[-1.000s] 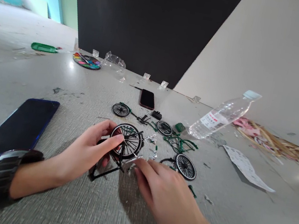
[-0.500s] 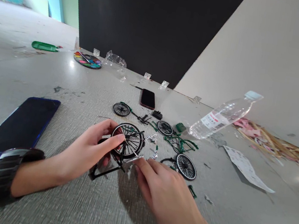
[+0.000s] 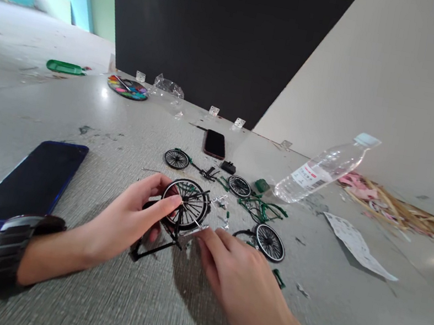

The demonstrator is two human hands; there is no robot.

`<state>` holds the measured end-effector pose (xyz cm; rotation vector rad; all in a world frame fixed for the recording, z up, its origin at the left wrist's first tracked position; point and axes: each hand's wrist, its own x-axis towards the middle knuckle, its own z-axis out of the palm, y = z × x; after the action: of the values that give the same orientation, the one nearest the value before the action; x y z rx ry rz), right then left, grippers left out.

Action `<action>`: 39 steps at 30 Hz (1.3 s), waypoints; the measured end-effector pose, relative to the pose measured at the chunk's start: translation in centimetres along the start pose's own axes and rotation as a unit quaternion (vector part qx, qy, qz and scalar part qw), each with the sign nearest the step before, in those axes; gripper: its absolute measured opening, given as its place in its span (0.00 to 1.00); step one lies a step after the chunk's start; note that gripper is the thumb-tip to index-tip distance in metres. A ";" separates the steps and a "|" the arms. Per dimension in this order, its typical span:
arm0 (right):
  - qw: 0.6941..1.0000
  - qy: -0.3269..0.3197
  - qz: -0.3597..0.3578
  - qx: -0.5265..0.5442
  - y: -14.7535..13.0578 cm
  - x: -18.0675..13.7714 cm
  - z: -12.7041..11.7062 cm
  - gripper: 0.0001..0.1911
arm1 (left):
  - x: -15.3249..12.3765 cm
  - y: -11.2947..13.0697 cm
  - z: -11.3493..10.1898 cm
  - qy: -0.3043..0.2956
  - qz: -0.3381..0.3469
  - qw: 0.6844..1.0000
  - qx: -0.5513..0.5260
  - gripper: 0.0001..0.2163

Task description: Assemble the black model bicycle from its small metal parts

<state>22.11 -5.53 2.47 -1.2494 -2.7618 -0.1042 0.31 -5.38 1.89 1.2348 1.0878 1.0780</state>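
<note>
My left hand (image 3: pixel 127 219) pinches a black model bicycle (image 3: pixel 177 217) by its spoked wheel (image 3: pixel 188 202), thumb and forefinger closed on the rim, with the black frame resting on the grey table (image 3: pixel 133 304). My right hand (image 3: pixel 234 277) lies just right of it, fingertips pressed together on a small silvery part (image 3: pixel 199 230) near the wheel's lower edge. A black watch (image 3: pixel 11 255) is on my left wrist. Just beyond lie green bicycle parts (image 3: pixel 261 209) and loose wheels (image 3: pixel 270 243), (image 3: pixel 176 158), (image 3: pixel 238 186).
A blue phone (image 3: pixel 26 182) lies at the left, a dark phone (image 3: pixel 214 143) farther back. A clear plastic bottle (image 3: pixel 325 167) lies at the right, with a paper sheet (image 3: pixel 357 244) and straw-like scraps (image 3: pixel 405 212) beyond. A paint palette (image 3: pixel 127 88) and green tray (image 3: pixel 63 67) sit far left.
Almost nothing has changed; my right hand's fingertips have crept slightly up towards the wheel, and the view has shifted a little.
</note>
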 end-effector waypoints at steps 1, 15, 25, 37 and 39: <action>1.000 0.010 0.001 0.006 0.1 0.0 0.0 0.07 | 0.0 0.0 0.0 -0.003 -0.002 1.000 -0.005 0.14; 0.975 0.206 0.030 0.072 0.7 -0.1 -2.1 0.09 | 0.0 0.1 0.3 -0.008 0.023 0.993 -0.118 0.14; 0.970 0.233 0.007 0.065 0.0 -0.3 -2.3 0.09 | -0.3 0.4 0.3 -0.031 0.008 0.997 -0.068 0.19; 0.975 0.214 0.004 0.060 -0.7 -0.3 -2.0 0.08 | -0.8 0.3 0.1 -0.106 0.080 0.991 0.025 0.17; 0.976 0.209 0.009 0.063 -0.7 -0.2 -1.9 0.08 | -0.8 0.1 0.0 -0.108 0.082 0.990 0.042 0.19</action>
<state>21.87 -6.31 4.36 -1.0746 -2.3569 -0.1671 0.20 -6.18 2.06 1.4924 0.8853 1.0023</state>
